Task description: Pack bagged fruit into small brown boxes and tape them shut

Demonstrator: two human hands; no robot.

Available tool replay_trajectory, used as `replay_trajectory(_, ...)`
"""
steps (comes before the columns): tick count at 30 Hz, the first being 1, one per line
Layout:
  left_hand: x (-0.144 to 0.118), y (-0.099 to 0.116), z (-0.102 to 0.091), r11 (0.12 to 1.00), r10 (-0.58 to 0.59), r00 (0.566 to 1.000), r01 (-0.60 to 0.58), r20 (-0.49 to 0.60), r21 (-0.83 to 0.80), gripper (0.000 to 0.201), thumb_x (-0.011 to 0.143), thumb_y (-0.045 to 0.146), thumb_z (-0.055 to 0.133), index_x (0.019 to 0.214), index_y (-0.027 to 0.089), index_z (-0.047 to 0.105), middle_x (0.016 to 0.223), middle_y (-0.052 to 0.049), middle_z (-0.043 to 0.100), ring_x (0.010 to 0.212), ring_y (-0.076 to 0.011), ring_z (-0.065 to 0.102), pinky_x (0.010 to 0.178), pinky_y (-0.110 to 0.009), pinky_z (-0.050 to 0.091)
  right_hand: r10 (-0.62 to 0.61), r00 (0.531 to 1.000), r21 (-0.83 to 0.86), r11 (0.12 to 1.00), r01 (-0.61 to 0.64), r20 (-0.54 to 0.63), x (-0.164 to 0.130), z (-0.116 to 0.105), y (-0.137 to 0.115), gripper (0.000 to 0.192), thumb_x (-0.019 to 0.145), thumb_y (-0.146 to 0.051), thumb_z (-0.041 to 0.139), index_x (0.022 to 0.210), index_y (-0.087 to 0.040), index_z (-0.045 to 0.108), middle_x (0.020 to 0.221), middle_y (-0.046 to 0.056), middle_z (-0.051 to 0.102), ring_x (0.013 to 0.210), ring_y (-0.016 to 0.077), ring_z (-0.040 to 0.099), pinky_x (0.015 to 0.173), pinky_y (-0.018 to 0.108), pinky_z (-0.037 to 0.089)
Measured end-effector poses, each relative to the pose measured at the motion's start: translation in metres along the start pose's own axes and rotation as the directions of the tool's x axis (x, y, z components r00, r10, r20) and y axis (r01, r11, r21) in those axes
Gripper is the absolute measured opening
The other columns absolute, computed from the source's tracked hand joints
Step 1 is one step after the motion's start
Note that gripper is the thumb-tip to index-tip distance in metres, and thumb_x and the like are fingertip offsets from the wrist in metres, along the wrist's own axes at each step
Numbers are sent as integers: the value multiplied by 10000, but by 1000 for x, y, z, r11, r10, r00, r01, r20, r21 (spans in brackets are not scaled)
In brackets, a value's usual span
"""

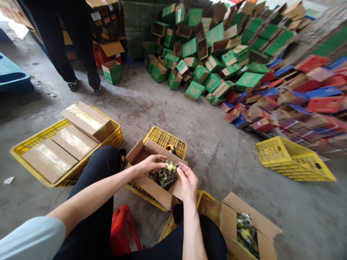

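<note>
An open brown cardboard box (151,187) rests tilted on an upturned yellow crate (165,139) between my knees. Inside it lies a clear plastic packet of black-and-yellow items (164,176). My left hand (150,163) grips the packet's upper edge from the left. From the right, my right hand (187,182) pinches the same packet at the box's rim. Both forearms reach in from the bottom of the view.
A yellow crate (32,144) at left holds three closed gold-topped boxes (74,141). At lower right stands another open box (245,231) with similar packets, and a tipped yellow crate (292,162) lies further right. Green, red and blue boxes (244,68) pile up behind. A person's legs (73,54) stand at upper left.
</note>
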State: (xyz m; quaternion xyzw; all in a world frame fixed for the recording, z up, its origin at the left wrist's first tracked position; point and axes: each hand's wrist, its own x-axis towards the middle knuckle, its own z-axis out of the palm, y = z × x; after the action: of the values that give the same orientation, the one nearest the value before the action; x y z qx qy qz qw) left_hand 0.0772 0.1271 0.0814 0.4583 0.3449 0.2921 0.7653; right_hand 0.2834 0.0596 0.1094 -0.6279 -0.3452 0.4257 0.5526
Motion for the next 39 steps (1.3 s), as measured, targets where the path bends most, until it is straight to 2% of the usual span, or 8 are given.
replay_trajectory(4, -1, -2, -2, 1000, -16, 1000, 16, 0, 27, 601, 833, 636, 787, 1189, 153, 789, 1151, -119, 761, 1019, -235, 686, 859, -314, 535, 10, 1000, 7, 1000, -10, 2, 0, 2, 0, 424, 709, -389, 851, 1078, -185, 804, 1163, 138, 805, 1117, 313, 740, 1074, 501, 533)
replay_trajectory(11, 1, 1, 1, 995, 46, 997, -50, -56, -81, 592, 749, 693, 823, 934, 131, 818, 928, -88, 761, 847, -182, 672, 886, -326, 546, -39, 999, -82, 996, 40, 9, 2, -1, 1, 512, 775, -498, 802, 1181, -186, 788, 1258, 143, 774, 1187, 323, 712, 1088, 491, 526)
replay_trajectory(17, 0, 4, 3, 998, 50, 996, -53, -75, -43, 607, 738, 722, 810, 830, 123, 786, 805, -56, 713, 783, -166, 638, 865, -323, 552, 55, 997, -208, 977, -41, 63, 6, -5, 7, 555, 749, -601, 794, 1122, -191, 808, 1029, 120, 822, 827, 284, 760, 734, 393, 626)
replay_trajectory(21, -2, 6, 5, 998, 54, 997, -56, -54, -34, 593, 793, 703, 782, 942, 129, 798, 927, -78, 752, 911, -203, 675, 909, -314, 539, 71, 996, -124, 990, -64, 58, 5, -4, 6, 461, 730, -605, 818, 975, -215, 820, 934, 87, 820, 778, 265, 753, 726, 377, 628)
replay_trajectory(25, -3, 4, 4, 991, -40, 987, 19, -158, -134, 672, 827, 717, 746, 1173, 141, 756, 1220, -142, 739, 1138, -268, 672, 919, -304, 550, 21, 998, -117, 993, -13, 66, 1, -5, 2, 413, 774, -563, 801, 992, -212, 823, 1014, 87, 820, 891, 260, 756, 847, 386, 625)
replay_trajectory(29, -2, -1, 1, 969, -128, 978, 88, -164, -229, 737, 764, 610, 868, 1318, 163, 677, 1323, -158, 686, 1018, -249, 730, 857, -335, 592, -6, 994, -131, 991, 20, 107, -2, -3, -3, 317, 814, -496, 763, 958, -221, 829, 1179, 101, 794, 1055, 283, 739, 936, 407, 607)
replay_trajectory(35, 1, 0, -2, 967, -35, 982, -13, -185, -253, 832, 675, 339, 977, 1399, 132, 620, 1118, -122, 734, 865, -173, 703, 782, -277, 546, -28, 990, -75, 996, 38, 139, -4, 3, -7, 281, 785, -480, 784, 907, -228, 810, 1554, 94, 573, 1319, 341, 622, 933, 408, 622)
replay_trajectory(39, 1, 3, -2, 974, 18, 986, -56, -168, -221, 909, 661, 292, 972, 1465, 136, 577, 1036, -91, 734, 753, -137, 667, 756, -282, 522, 47, 995, -7, 999, -47, 89, -3, 3, -5, 446, 780, -541, 814, 1095, -233, 743, 1329, 123, 734, 1163, 314, 721, 899, 430, 635)
